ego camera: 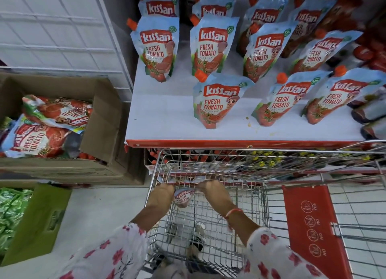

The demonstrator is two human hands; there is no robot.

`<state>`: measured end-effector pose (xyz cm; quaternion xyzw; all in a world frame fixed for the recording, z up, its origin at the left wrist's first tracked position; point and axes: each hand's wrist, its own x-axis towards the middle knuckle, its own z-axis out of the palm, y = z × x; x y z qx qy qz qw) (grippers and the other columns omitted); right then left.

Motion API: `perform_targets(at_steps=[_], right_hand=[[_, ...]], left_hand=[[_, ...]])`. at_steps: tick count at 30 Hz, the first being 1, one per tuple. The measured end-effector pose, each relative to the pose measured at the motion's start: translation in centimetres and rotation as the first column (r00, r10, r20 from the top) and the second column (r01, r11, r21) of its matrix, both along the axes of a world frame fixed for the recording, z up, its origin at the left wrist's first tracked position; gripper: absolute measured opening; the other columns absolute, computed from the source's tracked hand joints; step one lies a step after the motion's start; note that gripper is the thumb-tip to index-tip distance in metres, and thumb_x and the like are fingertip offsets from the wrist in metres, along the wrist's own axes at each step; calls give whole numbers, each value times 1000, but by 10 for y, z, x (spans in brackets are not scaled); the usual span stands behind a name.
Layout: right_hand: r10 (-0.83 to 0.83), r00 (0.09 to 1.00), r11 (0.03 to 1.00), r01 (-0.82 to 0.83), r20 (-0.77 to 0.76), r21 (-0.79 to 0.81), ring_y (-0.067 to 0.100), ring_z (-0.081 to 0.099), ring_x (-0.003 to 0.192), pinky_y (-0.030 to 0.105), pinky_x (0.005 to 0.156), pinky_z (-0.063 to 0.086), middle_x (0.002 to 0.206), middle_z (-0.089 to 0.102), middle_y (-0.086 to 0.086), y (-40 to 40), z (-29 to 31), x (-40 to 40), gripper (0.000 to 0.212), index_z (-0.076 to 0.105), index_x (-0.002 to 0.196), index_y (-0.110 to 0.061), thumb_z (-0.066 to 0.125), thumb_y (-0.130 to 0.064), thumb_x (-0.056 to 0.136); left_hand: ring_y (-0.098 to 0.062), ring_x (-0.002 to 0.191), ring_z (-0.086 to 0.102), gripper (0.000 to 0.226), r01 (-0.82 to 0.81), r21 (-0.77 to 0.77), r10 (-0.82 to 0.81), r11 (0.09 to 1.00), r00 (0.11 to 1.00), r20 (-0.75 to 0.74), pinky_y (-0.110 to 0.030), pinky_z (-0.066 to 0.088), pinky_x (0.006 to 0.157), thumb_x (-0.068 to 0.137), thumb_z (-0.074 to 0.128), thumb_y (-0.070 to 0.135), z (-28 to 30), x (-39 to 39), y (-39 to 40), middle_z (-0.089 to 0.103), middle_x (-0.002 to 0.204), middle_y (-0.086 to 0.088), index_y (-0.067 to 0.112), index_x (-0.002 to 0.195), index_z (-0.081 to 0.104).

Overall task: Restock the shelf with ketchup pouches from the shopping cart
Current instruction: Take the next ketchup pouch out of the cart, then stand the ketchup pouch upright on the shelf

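Pouch sits low in the cart, pinched between the fingers of the left hand and right hand, both closed on its top edge. Lifting it could snag the wire rim just above the fingers, I judge.

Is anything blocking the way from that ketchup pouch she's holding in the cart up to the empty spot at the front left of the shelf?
Nothing visible does. Both hands, left hand and right hand, hold the pouch inside the cart, whose top is open. The bare front-left patch of shelf lies just above, beside the front-row pouch.
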<state>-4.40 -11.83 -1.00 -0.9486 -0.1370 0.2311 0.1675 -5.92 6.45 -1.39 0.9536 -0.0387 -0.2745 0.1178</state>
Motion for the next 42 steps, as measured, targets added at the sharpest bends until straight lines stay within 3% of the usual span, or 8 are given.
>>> perform_targets(at_steps=[5, 7, 11, 13, 16, 26, 32, 42], right_hand=[[-98, 994, 991, 92, 53, 100, 20, 67, 60, 27, 54, 59, 90, 75, 4, -17, 23, -6, 21, 66, 110, -24, 52, -19, 95], [-148, 986, 980, 137, 72, 145, 20, 68, 57, 27, 53, 59, 85, 75, 2, -23, 40, -10, 22, 66, 108, -25, 48, -25, 95], [-205, 961, 944, 144, 184, 298, -4, 57, 52, -1, 52, 41, 93, 74, -3, -27, 80, -13, 17, 70, 103, -19, 56, -21, 92], [-229, 944, 923, 133, 236, 361, -13, 56, 57, -2, 51, 39, 91, 72, -7, -27, 98, -12, 15, 71, 100, -18, 60, -15, 90], [-246, 918, 901, 98, 311, 423, -17, 55, 64, -4, 59, 39, 89, 72, -7, -24, 127, -9, 14, 71, 96, -16, 63, -9, 87], [-320, 754, 841, -52, 574, 538, 2, 63, 81, 18, 73, 53, 95, 73, -2, 13, 224, 15, 13, 69, 97, -13, 65, -8, 86], [-369, 642, 816, -123, 672, 565, 7, 66, 72, 18, 69, 52, 90, 75, 0, 40, 257, 47, 12, 73, 94, -13, 69, -9, 83], [-199, 632, 894, -196, 749, 403, 23, 69, 67, 35, 66, 59, 79, 76, 10, 66, 258, 109, 11, 75, 87, -9, 75, -8, 76]], left_hand=[[-25, 100, 61, 31, -66, -209, 96, 976, 986, 135, -33, 50, 85, 86, 62, 25, 30, -7, 9, 69, 107, -10, 16, 115, 60], [-21, 92, 64, 29, -102, -315, 160, 944, 973, 166, -33, 54, 82, 84, 65, 25, 47, -8, 12, 71, 102, -8, 17, 112, 62], [-10, 78, 67, 25, -117, -491, 251, 863, 943, 217, -28, 59, 72, 79, 71, 22, 81, -8, 20, 74, 95, -1, 20, 104, 66], [-3, 72, 66, 26, -130, -564, 300, 816, 928, 220, -15, 57, 64, 78, 72, 18, 100, -7, 23, 72, 93, 2, 20, 104, 67], [-3, 78, 68, 27, -119, -651, 352, 750, 905, 241, -19, 59, 72, 77, 72, 18, 130, -5, 27, 73, 92, 4, 20, 103, 68], [-5, 84, 69, 23, -49, -902, 607, 428, 756, 247, -14, 55, 75, 71, 73, 20, 227, 17, 48, 74, 90, 9, 25, 94, 69], [-10, 89, 69, 23, 2, -929, 682, 369, 678, 273, -18, 56, 78, 76, 72, 14, 255, 46, 68, 75, 87, 5, 21, 97, 69], [-4, 83, 68, 21, -56, -882, 682, 467, 658, 319, -12, 56, 74, 74, 74, 14, 245, 94, 97, 72, 89, 4, 22, 93, 67]])
